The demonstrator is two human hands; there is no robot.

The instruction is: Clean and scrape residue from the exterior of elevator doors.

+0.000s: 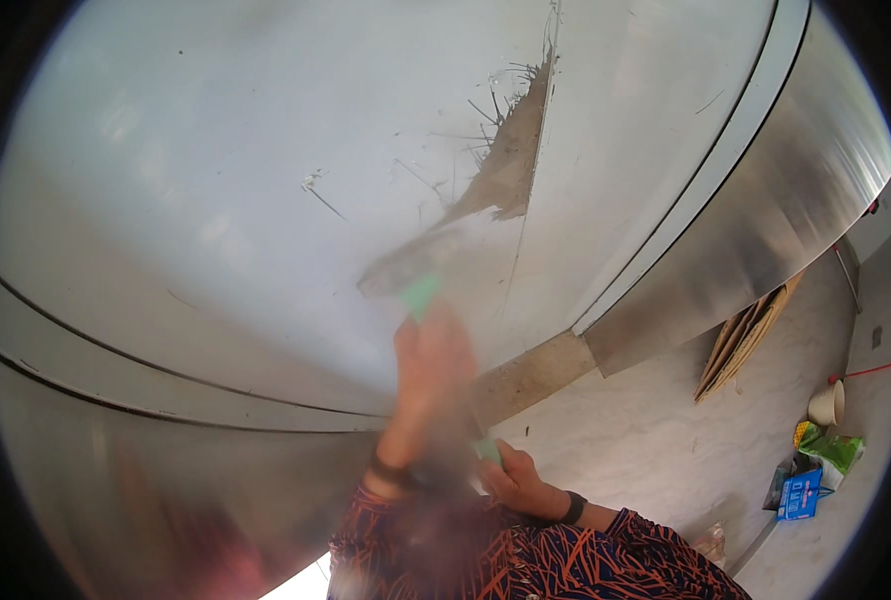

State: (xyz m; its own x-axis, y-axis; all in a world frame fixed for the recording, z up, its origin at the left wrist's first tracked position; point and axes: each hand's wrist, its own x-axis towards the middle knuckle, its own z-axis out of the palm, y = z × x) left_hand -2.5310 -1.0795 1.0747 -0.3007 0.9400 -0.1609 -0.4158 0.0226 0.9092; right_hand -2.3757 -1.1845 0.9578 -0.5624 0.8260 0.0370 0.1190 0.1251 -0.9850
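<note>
My left hand, smeared by motion, is closed round a green-handled tool with a broad head. The head is pale and brownish and too blurred to tell its kind. Lower and nearer my body, my right hand closes on a green handle part, which seems to belong to the same tool. Just beyond the head lies a brown, pointed patch of what looks like dirt, beside a seam in the pale, smooth surface. Thin dark straw-like bits stick out along the patch's left edge.
A small scrap with a thin stalk lies to the left. Shiny metal panel curves along the right. Beyond it are folded cardboard, a blue box, a green bag and a cream container.
</note>
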